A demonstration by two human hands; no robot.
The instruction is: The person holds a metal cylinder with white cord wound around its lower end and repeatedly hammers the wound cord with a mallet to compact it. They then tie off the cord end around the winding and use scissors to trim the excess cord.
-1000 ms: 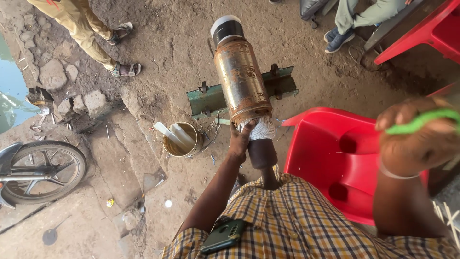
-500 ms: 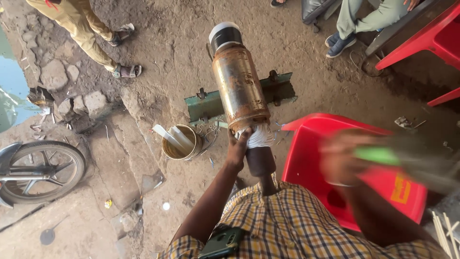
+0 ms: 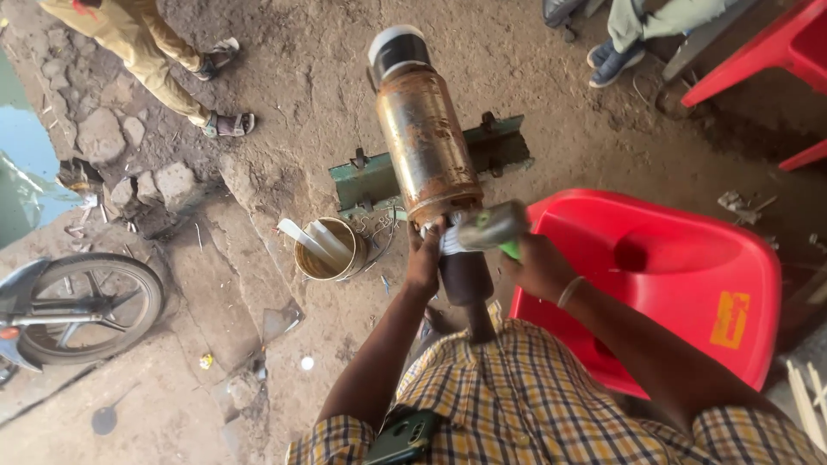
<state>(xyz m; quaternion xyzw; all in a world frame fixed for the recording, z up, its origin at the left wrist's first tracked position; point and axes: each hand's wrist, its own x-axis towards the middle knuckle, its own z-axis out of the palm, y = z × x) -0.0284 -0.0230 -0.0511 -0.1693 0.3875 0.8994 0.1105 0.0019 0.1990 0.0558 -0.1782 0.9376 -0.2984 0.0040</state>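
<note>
Gripping cylinder (image 3: 426, 138) at its near end, left hand (image 3: 425, 263) clamped; right hand (image 3: 538, 267) closed on green-handled tool (image 3: 491, 228) touching that end.

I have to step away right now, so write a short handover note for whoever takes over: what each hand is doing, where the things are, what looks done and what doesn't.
Left hand: gripping the near end of the rusty metal cylinder, by its white wrapped neck.
Right hand: holding a green-handled tool against that same end; the tool head is blurred, so its kind is unclear.
The cylinder lies across a green metal bracket on the dirt ground, dark cap at the far end.
A tin can with white strips stands left of the hands; a red plastic chair is on the right.
Done: cylinder steadied, tool at the end.
Left: work on the end looks unfinished; cannot tell how far along.
</note>
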